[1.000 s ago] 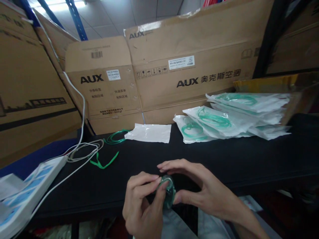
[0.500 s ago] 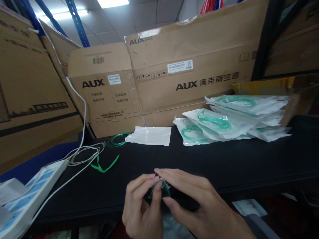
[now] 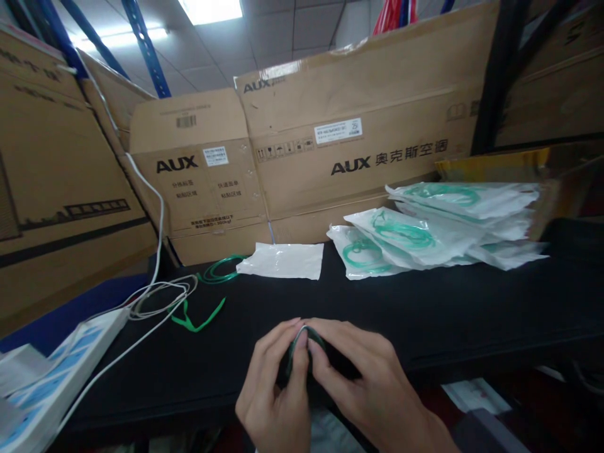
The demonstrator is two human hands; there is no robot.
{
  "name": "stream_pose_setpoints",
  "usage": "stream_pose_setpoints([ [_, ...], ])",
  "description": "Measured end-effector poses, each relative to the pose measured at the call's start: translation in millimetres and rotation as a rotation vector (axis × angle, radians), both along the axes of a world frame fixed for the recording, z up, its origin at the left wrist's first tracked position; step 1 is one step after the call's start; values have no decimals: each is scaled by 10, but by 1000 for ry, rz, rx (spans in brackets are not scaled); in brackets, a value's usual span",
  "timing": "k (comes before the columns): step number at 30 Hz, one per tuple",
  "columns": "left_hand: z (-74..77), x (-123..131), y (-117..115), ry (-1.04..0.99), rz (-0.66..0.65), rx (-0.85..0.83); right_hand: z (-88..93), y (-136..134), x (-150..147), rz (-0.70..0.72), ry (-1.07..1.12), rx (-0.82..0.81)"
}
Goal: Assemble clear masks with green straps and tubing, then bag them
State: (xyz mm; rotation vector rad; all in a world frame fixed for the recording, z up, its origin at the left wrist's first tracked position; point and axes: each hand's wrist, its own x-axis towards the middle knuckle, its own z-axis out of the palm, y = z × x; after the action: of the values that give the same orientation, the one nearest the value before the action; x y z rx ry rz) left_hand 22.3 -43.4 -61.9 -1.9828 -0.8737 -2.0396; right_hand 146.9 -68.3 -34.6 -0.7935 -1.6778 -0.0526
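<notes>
In front of me, over the near edge of the black tabletop, a translucent green plastic piece [image 3: 292,355] with a curved top edge is between my hands. My left hand [image 3: 278,384] pinches it, thumb on the near face and fingers behind. Closed on its right side is my right hand [image 3: 372,377], with the thumb close to the left thumb and the fingertips meeting at the top. Most of the piece is covered by fingers, so its full shape is hidden.
Sealed white packets with green tubing [image 3: 406,233] are piled at the back right. A white packet [image 3: 283,261] lies beside coiled green tubing [image 3: 219,270]. A green strap [image 3: 198,324], white cables [image 3: 163,292] and a power strip [image 3: 61,371] are on the left. Cardboard boxes [image 3: 302,182] stand behind.
My right thumb has come up and closed against the green plastic piece beside the left thumb. Both hands have drawn closer together. The view has shifted slightly.
</notes>
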Motion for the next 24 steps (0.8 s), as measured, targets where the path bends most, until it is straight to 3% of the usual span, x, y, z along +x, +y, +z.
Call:
stream_pose_setpoints([
  [8, 45, -31, 32, -49, 20, -34, -89, 119, -29, 45, -14, 85],
  [15, 29, -164, 68, -21, -39, -113, -29, 111, 67, 130, -118, 125],
  [21, -1, -164, 86, -8, -63, -29, -49, 127, 53, 20, -45, 206],
  [24, -3, -134, 88, 7, -22, 20, -14, 89, 64, 23, -46, 166],
])
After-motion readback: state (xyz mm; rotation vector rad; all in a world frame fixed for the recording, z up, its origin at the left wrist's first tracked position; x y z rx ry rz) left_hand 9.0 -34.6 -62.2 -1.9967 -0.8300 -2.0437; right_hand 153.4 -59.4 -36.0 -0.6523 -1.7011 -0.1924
